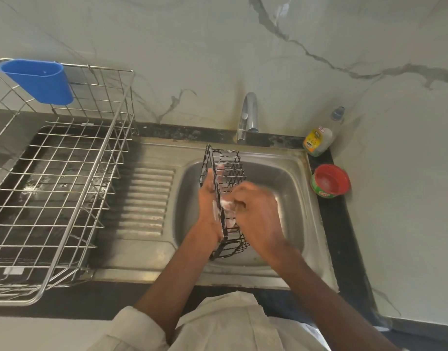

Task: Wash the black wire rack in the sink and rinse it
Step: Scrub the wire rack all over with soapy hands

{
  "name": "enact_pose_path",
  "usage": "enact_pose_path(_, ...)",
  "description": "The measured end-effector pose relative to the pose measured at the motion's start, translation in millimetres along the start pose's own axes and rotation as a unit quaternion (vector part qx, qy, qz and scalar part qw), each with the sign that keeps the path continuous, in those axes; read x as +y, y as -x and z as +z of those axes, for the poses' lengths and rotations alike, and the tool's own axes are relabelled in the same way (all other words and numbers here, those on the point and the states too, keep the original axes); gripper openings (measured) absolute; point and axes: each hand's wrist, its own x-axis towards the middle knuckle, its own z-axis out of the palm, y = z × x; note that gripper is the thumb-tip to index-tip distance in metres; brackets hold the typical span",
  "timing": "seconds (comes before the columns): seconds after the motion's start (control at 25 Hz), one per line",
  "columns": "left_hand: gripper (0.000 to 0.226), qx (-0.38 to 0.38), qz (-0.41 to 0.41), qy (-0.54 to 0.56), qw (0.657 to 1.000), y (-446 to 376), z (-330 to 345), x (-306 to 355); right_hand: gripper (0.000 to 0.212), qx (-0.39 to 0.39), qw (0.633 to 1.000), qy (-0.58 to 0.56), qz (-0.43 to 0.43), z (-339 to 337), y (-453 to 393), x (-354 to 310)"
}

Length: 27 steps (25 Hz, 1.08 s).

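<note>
At nine o'clock a steel dish drainer stands on the counter with a blue cutlery cup hooked on its far rim; just right of it lies the ribbed draining board, and past that the sink fills the centre. The black wire rack is held over the basin, tipped up on one long side so it runs from twelve o'clock, under the tap, down toward six. The left hand grips its left edge, fingers curled round the frame. The right hand is closed on something pale and sudsy — a scrubber or a wad of foam, I cannot tell which — pressed against the wires near the rack's middle. White lather clings to the rungs at the far end and around the hands, so I judge the soaping is well under way, perhaps half done; no water shows at the tap, so the rinse looks yet to come. At three o'clock a bottle of dish liquid and a red-lidded tub wait on the dark ledge.
</note>
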Motion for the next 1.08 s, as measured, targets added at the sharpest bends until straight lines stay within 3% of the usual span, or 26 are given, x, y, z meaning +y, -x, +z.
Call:
enact_pose_path(0.12, 0.057, -0.016, 0.009, -0.034, 0.999, -1, -3, 3, 0.034, -0.040, 0.995, 0.024, -0.091, -4, 27, -3)
enact_pose_path(0.24, 0.053, -0.025, 0.012, -0.104, 0.994, 9, 7, 3, 0.036, 0.092, 0.992, 0.090, 0.016, -19, -6, 20)
enact_pose_path(0.32, 0.059, -0.033, -0.001, -0.099, 0.995, 18, 19, 1, 0.031, 0.136, 0.987, 0.057, 0.058, -19, -28, 11)
enact_pose_path(0.48, 0.062, -0.027, 0.002, -0.062, 0.998, 21, 19, 0, 0.032, 0.032, 0.991, 0.105, -0.074, -7, -3, 1)
enact_pose_path(0.56, 0.071, -0.012, 0.009, -0.093, 0.996, 18, 11, 1, 0.042, 0.048, 0.993, 0.109, 0.002, -20, -15, 8)
enact_pose_path(0.68, 0.088, 0.002, -0.005, -0.112, 0.994, 9, 4, -3, 0.041, 0.081, 0.988, 0.085, 0.096, -30, -53, 14)
enact_pose_path(0.92, 0.082, 0.026, 0.030, -0.147, 0.988, 15, 13, -7, 0.036, -0.008, 0.980, 0.195, 0.026, -27, -59, 6)
enact_pose_path(1.08, 0.070, 0.059, 0.072, -0.099, 0.991, 17, 26, -8, 0.034, 0.074, 0.983, 0.139, 0.088, -21, -38, 4)
